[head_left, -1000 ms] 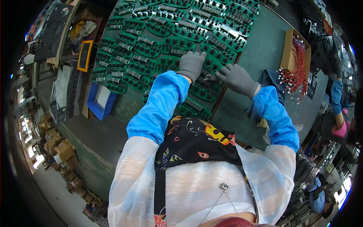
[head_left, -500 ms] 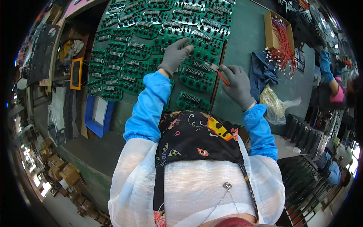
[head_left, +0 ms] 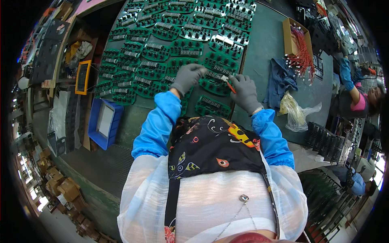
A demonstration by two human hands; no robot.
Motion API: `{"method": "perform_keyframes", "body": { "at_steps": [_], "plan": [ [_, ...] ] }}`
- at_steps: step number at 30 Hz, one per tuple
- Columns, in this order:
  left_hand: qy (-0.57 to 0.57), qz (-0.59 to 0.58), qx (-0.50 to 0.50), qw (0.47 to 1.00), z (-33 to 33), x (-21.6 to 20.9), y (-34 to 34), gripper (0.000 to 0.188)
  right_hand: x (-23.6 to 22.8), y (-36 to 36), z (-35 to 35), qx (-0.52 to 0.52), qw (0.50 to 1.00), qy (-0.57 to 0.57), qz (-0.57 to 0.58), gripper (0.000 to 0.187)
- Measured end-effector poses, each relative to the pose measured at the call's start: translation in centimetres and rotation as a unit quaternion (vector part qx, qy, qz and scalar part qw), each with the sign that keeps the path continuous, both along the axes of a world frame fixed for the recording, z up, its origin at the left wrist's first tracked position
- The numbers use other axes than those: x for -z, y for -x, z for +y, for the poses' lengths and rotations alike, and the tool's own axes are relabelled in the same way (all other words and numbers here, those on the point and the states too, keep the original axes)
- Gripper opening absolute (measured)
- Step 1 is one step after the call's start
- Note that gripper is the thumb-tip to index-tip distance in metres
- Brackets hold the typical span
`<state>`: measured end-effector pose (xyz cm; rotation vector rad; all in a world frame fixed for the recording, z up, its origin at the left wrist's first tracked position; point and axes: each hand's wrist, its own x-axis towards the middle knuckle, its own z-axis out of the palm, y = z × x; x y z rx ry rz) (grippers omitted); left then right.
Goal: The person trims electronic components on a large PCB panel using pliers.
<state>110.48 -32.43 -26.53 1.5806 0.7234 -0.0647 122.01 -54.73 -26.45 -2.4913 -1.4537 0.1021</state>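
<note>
Left hand (head_left: 188,77), curled, contents unclear, has neared the right hand (head_left: 245,92) gripping an orange-handled tool (head_left: 230,86).

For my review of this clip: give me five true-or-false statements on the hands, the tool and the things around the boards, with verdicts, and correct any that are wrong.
1. Both hands are bare. False: the left hand and right hand are gloved in grey.
2. The right hand holds an orange-handled tool. True.
3. The carton stands left of the boards. False: the carton is right of the boards.
4. Red wires hang over the carton's edge. True.
5. The clear bag lies left of the boards. False: the clear bag is on the right, nearer the person than the blue cloth.
</note>
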Motion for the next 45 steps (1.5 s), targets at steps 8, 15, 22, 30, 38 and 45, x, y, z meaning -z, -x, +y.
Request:
{"method": "perform_keyframes", "body": {
  "at_steps": [8, 15, 22, 30, 38, 45],
  "plan": [
    [-0.382, 0.187, 0.167, 0.890, -4.7, 0.4, 0.0, 0.053, 0.6, 1.9, 1.4, -0.017, 0.995, 0.044, -0.090, 0.053],
    [-0.428, 0.190, 0.214, 0.857, -4.7, 0.4, -0.3, 0.045, 1.7, 2.6, 1.4, -0.004, 0.993, 0.044, -0.106, 0.047],
    [-0.443, 0.198, 0.229, 0.844, -5.0, 0.6, -0.2, 0.044, 2.2, 2.2, 0.8, 0.158, 0.987, 0.001, 0.023, 0.049],
    [-0.448, 0.207, 0.232, 0.838, -5.1, 0.9, -0.1, 0.045, 1.0, 2.6, 0.8, 0.093, 0.995, 0.033, 0.004, 0.055],
    [-0.447, 0.212, 0.231, 0.838, -5.3, 0.1, -0.2, 0.044, 0.9, 3.5, 1.5, 0.053, 0.996, 0.042, -0.058, 0.055],
    [-0.454, 0.201, 0.230, 0.837, -5.4, 0.8, -0.2, 0.044, 1.7, 4.0, 1.6, 0.058, 0.995, 0.064, -0.058, 0.048]
  ]
}}
